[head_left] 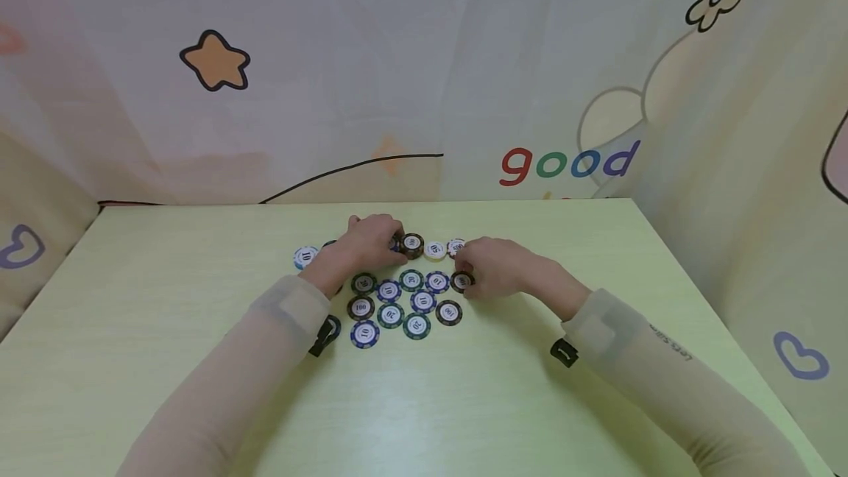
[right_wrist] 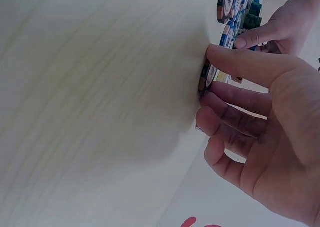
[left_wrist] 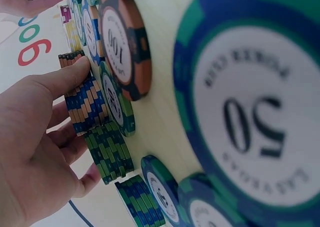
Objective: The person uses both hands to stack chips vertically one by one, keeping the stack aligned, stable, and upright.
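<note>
In the head view, my left hand (head_left: pixel 372 243) is at the back row of stacked poker chips. The left wrist view shows its thumb against a brown-and-black stack (left_wrist: pixel 71 60) and its fingers curled behind the blue-and-tan stack (left_wrist: pixel 87 104). Beside these, a green stack (left_wrist: pixel 107 152) is near the little finger. On the right of the group, my right hand (head_left: pixel 497 268) pinches a dark poker chip (head_left: pixel 461 282) by its edge between thumb and fingers, low at the table. Single chips, such as a blue one (head_left: pixel 365 333) and a green one (head_left: pixel 417 326), lie flat in front of the stacks.
A white-and-yellow stack (head_left: pixel 435 250) and a white-and-dark stack (head_left: pixel 456 247) stand in the back row, with a light blue stack (head_left: pixel 305 257) at its left end. The pale table (head_left: pixel 424 418) ends at a printed cloth backdrop (head_left: pixel 371 57).
</note>
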Demonstrator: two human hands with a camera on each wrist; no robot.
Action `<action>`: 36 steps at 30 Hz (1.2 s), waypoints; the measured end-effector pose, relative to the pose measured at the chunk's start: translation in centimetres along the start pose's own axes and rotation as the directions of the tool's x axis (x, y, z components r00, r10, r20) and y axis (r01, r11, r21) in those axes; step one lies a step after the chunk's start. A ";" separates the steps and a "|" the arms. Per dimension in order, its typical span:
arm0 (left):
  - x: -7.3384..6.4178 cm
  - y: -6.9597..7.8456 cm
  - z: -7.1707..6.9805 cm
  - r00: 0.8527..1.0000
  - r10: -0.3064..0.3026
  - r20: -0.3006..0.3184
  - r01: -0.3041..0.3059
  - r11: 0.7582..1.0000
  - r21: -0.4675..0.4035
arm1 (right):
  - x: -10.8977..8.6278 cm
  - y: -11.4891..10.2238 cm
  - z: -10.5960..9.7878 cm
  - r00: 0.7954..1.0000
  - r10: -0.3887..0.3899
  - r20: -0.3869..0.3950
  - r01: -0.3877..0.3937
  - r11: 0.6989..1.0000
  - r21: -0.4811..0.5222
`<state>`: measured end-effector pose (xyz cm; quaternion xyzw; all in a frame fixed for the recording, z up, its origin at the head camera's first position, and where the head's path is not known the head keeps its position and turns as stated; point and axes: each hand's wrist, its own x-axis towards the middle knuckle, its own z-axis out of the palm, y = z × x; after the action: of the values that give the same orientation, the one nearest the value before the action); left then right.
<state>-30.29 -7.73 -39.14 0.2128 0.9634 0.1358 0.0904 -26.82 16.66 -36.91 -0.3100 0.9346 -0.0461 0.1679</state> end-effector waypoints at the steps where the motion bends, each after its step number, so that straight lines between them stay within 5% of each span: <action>1: 0.0 0.0 0.0 1.000 0.001 -0.002 -0.001 1.000 0.000 | 0.0 0.0 0.1 1.000 -0.001 -0.004 0.001 1.000 0.003; 17: -0.3 -0.5 0.4 0.999 0.028 -0.021 -0.028 1.000 0.006 | 0.7 0.1 0.4 0.995 -0.031 -0.099 0.031 1.000 -0.002; 29: -0.3 -0.6 0.6 0.999 0.032 -0.040 -0.032 0.999 0.003 | 3.2 -1.2 0.6 0.949 -0.054 -0.309 0.039 0.998 -0.055; 36: -0.1 -0.6 0.7 0.998 0.041 -0.047 -0.041 0.999 0.009 | 4.5 -2.1 0.7 0.933 -0.043 -0.358 0.009 0.995 -0.096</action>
<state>-30.31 -8.15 -39.94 0.2297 0.9612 0.1387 0.0641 -28.77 12.31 -38.51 -0.3161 0.9465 -0.0606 -0.0210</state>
